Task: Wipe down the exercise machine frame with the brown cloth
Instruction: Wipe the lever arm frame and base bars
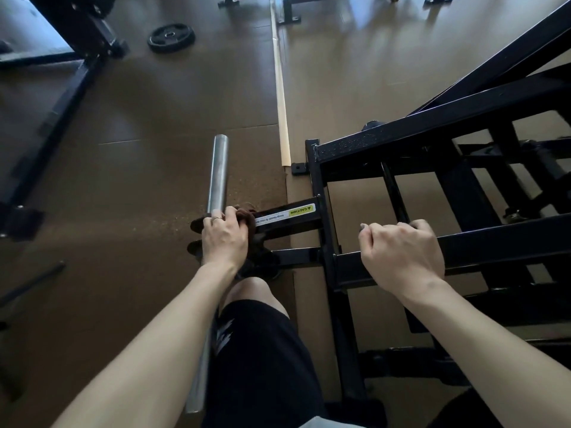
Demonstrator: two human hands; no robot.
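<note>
Left grip (225, 234) holds the brown cloth (247, 218), fingers curled over it and pressing it onto a short black arm of the machine frame (401, 149). That arm's long axis runs from the grip off to the right, rising slightly, to a black upright post; a white and yellow caution label (289, 214) lies along it just right of the grip. A steel peg (218, 173) stands up from the arm's outer end, right beside the grip, its long axis pointing away from the person, nearly straight up-frame. Cloth is bunched, dark brown, mostly hidden under the fingers; only a wad shows at the knuckles' right side. A ring sits on one finger of that hand.

Right grip (401, 251) is well to the right of the left one, fingers hooked over a horizontal black frame bar w/ nothing else in it. Frame tubes are square-section, glossy black, w/ more rails sloping up to the right beyond.

Floor (154, 134) is brown matting w/ seams and window glare; a pale strip (282, 97) runs away up-frame just beyond the arm. A black weight plate (171, 37) lies flat far beyond the left grip. Other black equipment (61, 75) stands far left. Person's knee and dark shorts (259, 350) sit below the left grip.
</note>
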